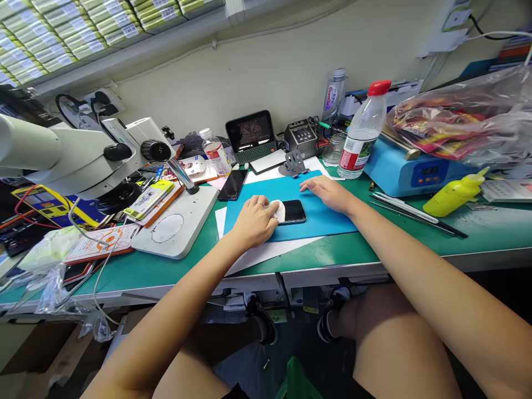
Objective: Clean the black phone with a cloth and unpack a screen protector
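On a blue mat (332, 217) lies a smartphone (294, 210) with its dark screen facing up. My left hand (256, 220) presses a small white wipe (279, 211) onto the phone's left end, its fingers closed over the wipe. That end of the phone is hidden beneath the hand and wipe. To the right of the phone, my right hand (326, 192) rests low over the mat with fingers stretched out and nothing in them. A second dark phone (233, 185) lies behind my left hand, at the mat's left edge.
A microscope (83, 160) with a pale base (183, 221) stands at left. Behind the mat are a phone stand (293, 164), a small screen device (251, 136) and a soldering station (301, 137). At right stand a water bottle (363, 133), tweezers (415, 213) and a yellow squeeze bottle (454, 195).
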{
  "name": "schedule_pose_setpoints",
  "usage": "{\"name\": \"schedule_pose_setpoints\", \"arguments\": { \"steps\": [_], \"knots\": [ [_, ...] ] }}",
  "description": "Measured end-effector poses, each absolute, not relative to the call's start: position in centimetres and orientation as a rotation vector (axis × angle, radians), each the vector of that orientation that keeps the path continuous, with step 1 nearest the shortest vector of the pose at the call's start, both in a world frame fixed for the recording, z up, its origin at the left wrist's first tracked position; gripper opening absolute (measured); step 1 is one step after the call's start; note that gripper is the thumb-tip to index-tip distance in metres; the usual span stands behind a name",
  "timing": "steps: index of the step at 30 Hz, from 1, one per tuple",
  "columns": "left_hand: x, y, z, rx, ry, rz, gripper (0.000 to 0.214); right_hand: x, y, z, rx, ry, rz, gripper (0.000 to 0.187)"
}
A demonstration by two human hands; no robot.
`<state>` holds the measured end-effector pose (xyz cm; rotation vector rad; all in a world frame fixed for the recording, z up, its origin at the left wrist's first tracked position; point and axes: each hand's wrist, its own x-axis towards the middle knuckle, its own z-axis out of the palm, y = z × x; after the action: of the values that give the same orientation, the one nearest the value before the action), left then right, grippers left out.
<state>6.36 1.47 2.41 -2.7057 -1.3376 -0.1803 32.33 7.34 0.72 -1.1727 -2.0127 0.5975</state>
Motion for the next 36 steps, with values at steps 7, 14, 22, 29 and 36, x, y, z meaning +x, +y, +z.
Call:
{"name": "schedule_pose_setpoints", "arguments": {
  "steps": [7, 14, 22, 29, 36],
  "knots": [
    [4.6, -0.4, 2.5, -2.734, -1.299, -0.16, 0.044, 32.3, 7.4, 0.7, -1.183, -2.04, 0.589, 0.076],
    [7.0, 1.8, 2.3, -2.685, -1.374, -0.237, 0.038, 32.4, 7.3, 0.7, -1.199, -2.02, 0.588, 0.073],
    [3.3, -1.2, 2.3, -2.715, -1.324, -0.237, 0.04, 32.2, 7.5, 1.0, -1.215, -2.014, 0.615, 0.074],
    [6.3, 0.7, 2.4, -2.699, -1.377, -0.252, 0.037, 32.1, 7.2, 1.1, -1.201, -2.025, 0.589, 0.074],
    [5.4, -0.5, 2.3, -2.689, -1.368, -0.251, 0.039, 32.2, 7.1, 1.1, -1.196, -2.019, 0.577, 0.075]
  ]
}}
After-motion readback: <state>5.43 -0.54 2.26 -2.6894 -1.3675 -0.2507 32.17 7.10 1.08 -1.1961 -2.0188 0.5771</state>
